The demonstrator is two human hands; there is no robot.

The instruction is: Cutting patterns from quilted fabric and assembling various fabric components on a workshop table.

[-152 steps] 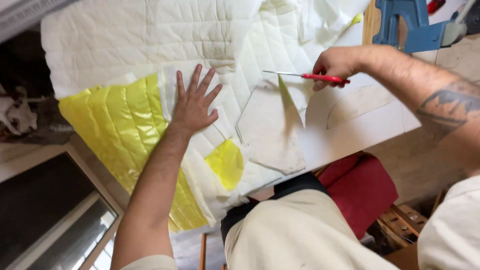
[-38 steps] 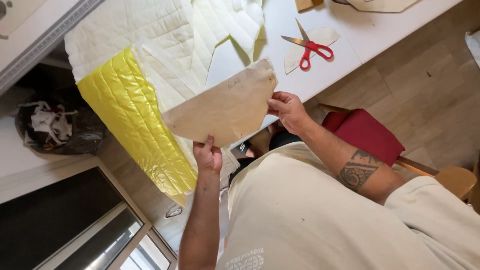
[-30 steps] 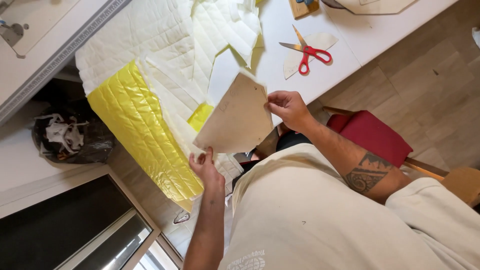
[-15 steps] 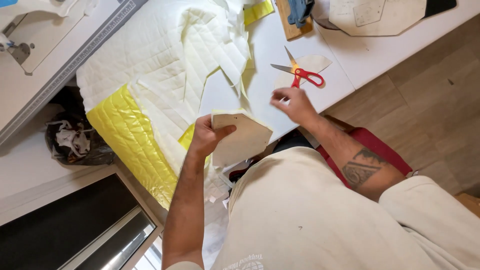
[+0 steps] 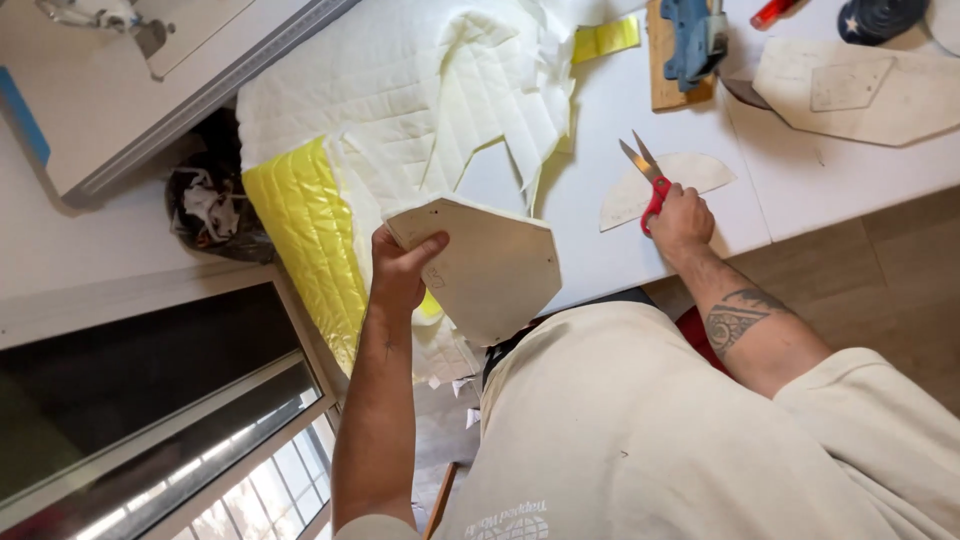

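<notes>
- The white worktable (image 5: 700,225) filled the upper right of the view, its near edge running just above the person's lap.
- A large sheet of white quilted fabric (image 5: 400,110) lay spread over the table's left part, with its shiny yellow underside (image 5: 300,240) hanging down over the near-left edge.
- A flat beige pattern board (image 5: 860,90) lay at the far right of the table, with a smaller pale piece resting on top of it.
- A beige, many-sided cut panel (image 5: 495,270) was held up, tilted, in front of the table edge, partly over the quilted fabric and the person's lap.
- The left hand (image 5: 400,270) gripped that panel at its left corner, thumb closed across the face and the other fingers behind it, where they could not be seen.
- A pale half-round cut piece (image 5: 690,175) lay flat on the table, just beyond the right hand.
- The right hand (image 5: 682,218) rested on the table with its fingers curled into the red handles of the scissors (image 5: 648,180); how firmly it gripped them was hard to judge from this angle.
- The scissor blades stood slightly apart, pointing away from the person, lying over the half-round piece.
- A small yellow scrap (image 5: 605,40) lay on the table at the fabric's far edge.
</notes>
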